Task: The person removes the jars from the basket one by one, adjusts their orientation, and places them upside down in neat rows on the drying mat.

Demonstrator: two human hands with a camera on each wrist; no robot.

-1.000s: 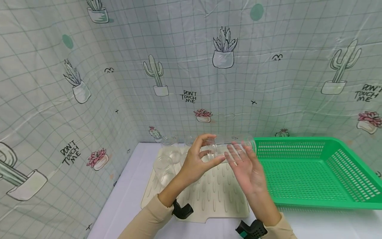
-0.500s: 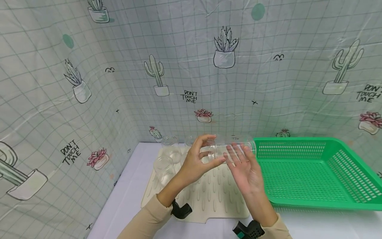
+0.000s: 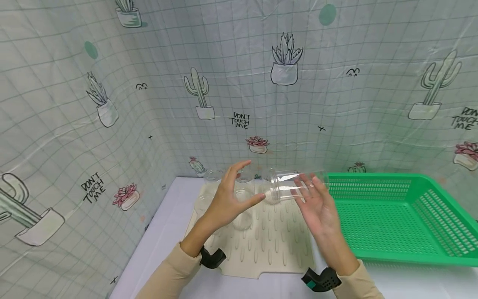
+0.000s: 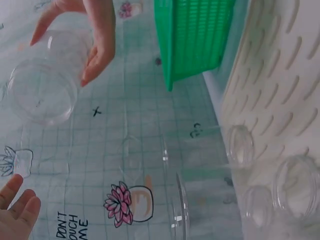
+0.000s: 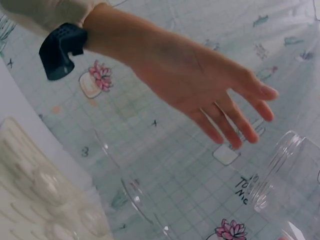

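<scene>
A clear, wide jar (image 3: pixel 284 185) with a ridged neck lies sideways in the air over the mat, its neck toward the left. My right hand (image 3: pixel 320 209) holds it by the far end, fingers showing through the clear wall. In the left wrist view, that hand's thumb and fingers (image 4: pixel 102 45) span the jar from both sides. My left hand (image 3: pixel 225 199) is just left of the neck, apart from it, thumb and fingers spread with nothing between them. The right wrist view shows the left hand (image 5: pixel 185 82) with fingers extended beside the neck.
Several similar clear jars (image 3: pixel 242 218) stand on the cream ridged mat (image 3: pixel 276 253), partly hidden behind my left hand. A green perforated basket (image 3: pixel 396 259) sits to the right on the white-covered table (image 3: pixel 149 249). A cactus-print sheet (image 3: pixel 231 83) hangs behind and at the left.
My left hand has let go of the jar's neck and moved left. The jar, held by my right hand, has shifted slightly to the right.
</scene>
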